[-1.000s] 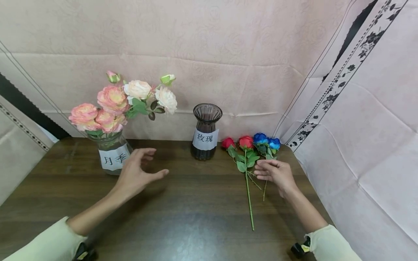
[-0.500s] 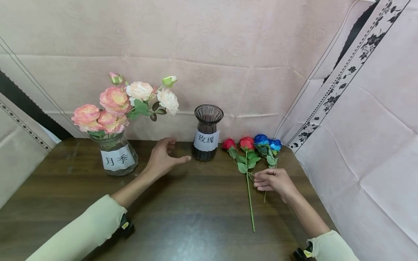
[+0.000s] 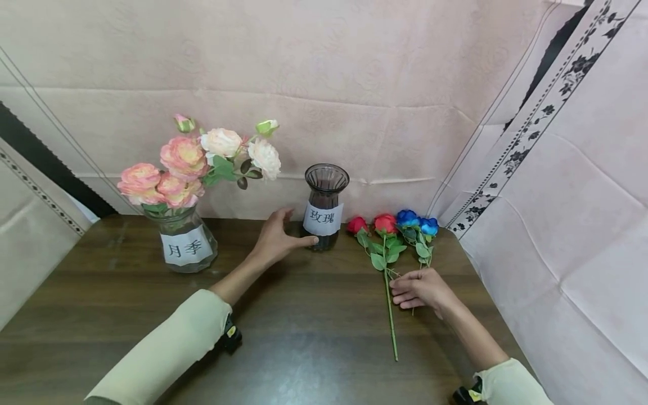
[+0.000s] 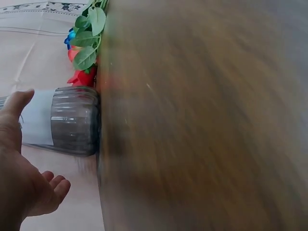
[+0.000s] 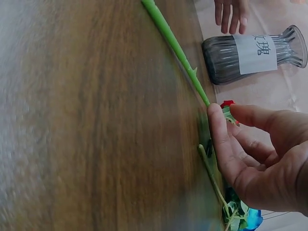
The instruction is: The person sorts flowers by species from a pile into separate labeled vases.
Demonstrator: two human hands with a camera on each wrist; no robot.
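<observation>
A dark ribbed glass vase (image 3: 328, 183) with a white paper label (image 3: 322, 218) stands near the back edge of the table. My left hand (image 3: 277, 239) is just left of it, thumb and fingers spread; in the left wrist view the vase (image 4: 74, 122) lies beyond the spread hand, and contact cannot be made out. To the right lie red roses (image 3: 386, 223) and blue roses (image 3: 408, 218) with leafy green stems. Beside the long red rose's stem (image 3: 391, 315) is my right hand (image 3: 422, 289). Its thumb and forefinger stand apart in the right wrist view, a fingertip close to the stem (image 5: 178, 50).
A clear glass vase (image 3: 206, 260) with a labelled front holds pink flowers (image 3: 184, 158) and cream flowers (image 3: 264, 157) at the left. Patterned cloth (image 3: 354, 56) hangs behind the brown table (image 3: 314, 337) and along its sides.
My left hand has moved right, from beside the clear vase to the dark vase. My right hand has come slightly down along the stems. The flowers stay where they lay.
</observation>
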